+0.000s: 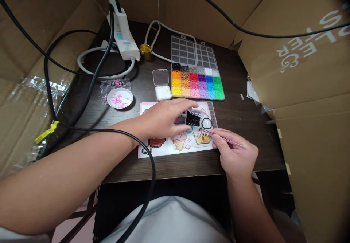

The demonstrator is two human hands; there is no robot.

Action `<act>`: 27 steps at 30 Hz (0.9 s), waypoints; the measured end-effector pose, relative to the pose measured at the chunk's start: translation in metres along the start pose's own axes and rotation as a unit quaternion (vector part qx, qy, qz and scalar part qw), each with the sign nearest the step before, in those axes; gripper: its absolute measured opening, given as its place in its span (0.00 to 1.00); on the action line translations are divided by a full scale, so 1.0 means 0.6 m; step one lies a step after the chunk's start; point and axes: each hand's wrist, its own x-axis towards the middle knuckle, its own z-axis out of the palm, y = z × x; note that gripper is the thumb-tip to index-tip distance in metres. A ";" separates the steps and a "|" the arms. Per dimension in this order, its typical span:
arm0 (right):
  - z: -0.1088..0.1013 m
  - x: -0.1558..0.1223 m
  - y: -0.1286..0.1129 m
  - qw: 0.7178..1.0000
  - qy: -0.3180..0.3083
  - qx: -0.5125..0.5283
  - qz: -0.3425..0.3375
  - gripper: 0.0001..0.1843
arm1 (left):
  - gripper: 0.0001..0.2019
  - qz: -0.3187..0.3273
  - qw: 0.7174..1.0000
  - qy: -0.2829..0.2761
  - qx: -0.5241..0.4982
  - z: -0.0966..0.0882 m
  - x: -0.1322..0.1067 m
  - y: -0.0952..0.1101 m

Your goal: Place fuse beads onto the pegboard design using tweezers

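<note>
My left hand (166,117) grips a small clear plastic box of black beads (193,119) between thumb and fingers. The box has its lid raised and is tilted over a printed pattern sheet (164,152). In my right hand (236,155) is a pair of pink tweezers (228,140), its tip close to a ring outline of black beads (206,123) at the sheet's right side. Whether the tips hold a bead is too small to tell. The sheet shows pixel pictures, among them a yellow crown (202,138) and an ice cream (179,141).
Behind the sheet lies an open bead case (198,84) with many colours, beside a small box of white beads (163,92). A white dish (120,98) of pink beads stands left. A power strip (123,35), a gold cup (146,52) and black cables (150,163) surround the workspace.
</note>
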 end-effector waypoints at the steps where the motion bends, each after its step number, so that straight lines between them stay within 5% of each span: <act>1: 0.000 0.000 0.000 1.000 0.000 -0.001 0.001 0.05 | 0.25 0.000 1.000 0.000 0.001 0.000 0.000 0.000; 27: 0.003 0.001 -0.003 0.999 0.032 0.020 -0.014 0.04 | 0.25 0.011 1.000 0.007 0.012 0.001 -0.001 -0.002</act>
